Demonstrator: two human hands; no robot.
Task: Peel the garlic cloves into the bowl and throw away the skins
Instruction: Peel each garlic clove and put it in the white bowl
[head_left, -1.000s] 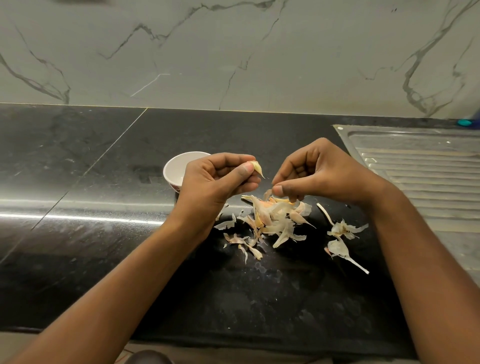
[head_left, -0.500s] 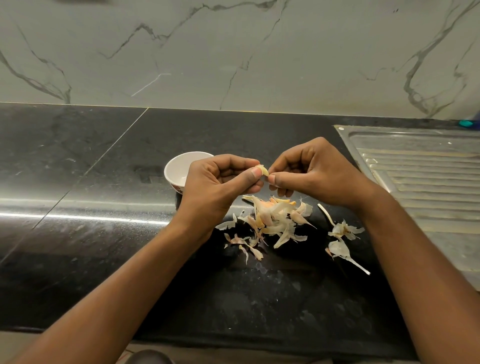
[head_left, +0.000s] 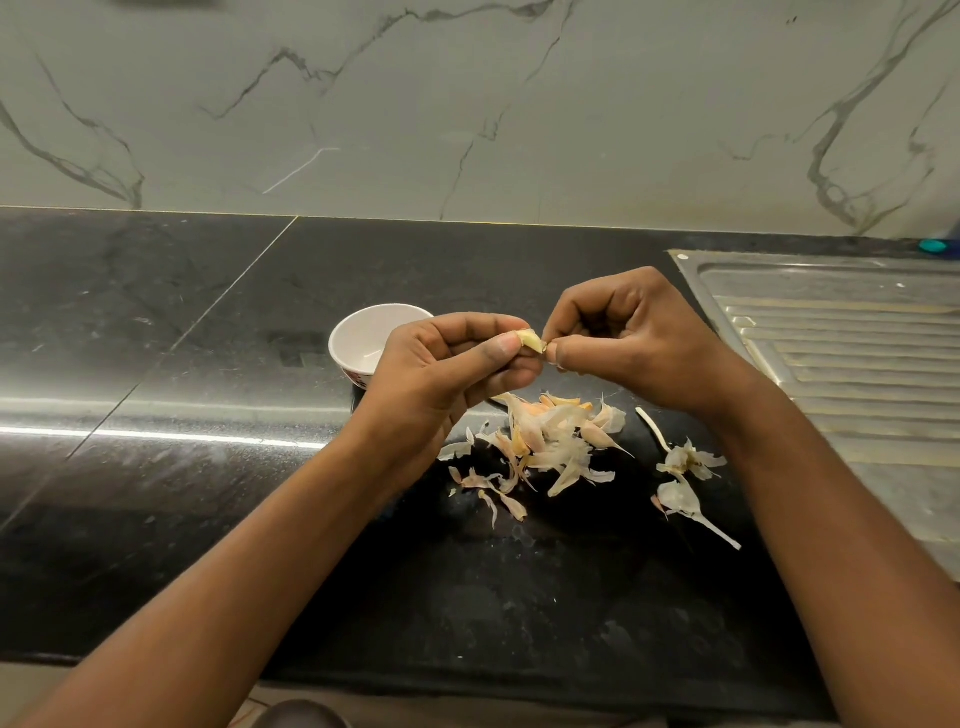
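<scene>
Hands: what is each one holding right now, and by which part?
The left hand pinches a garlic clove by its left end, thumb against fingers; the right hand pinches the clove's opposite tip. Nothing else is held.

Glossy black stone counter (head_left: 156, 338), pretty scuffed. Veined marble-look wall (head_left: 467, 104), matt. Ribbed dull metal drainboard (head_left: 857, 364). Smooth shiny white bowl (head_left: 363, 332). Papery, dry garlic skins (head_left: 545, 441).

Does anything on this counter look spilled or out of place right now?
Garlic skins lie scattered on the black counter: a main heap beside the bowl, a smaller cluster nearer the drainboard. Peeling litter, not yet thrown away. The bowl stands upright; nothing looks damaged.
</scene>
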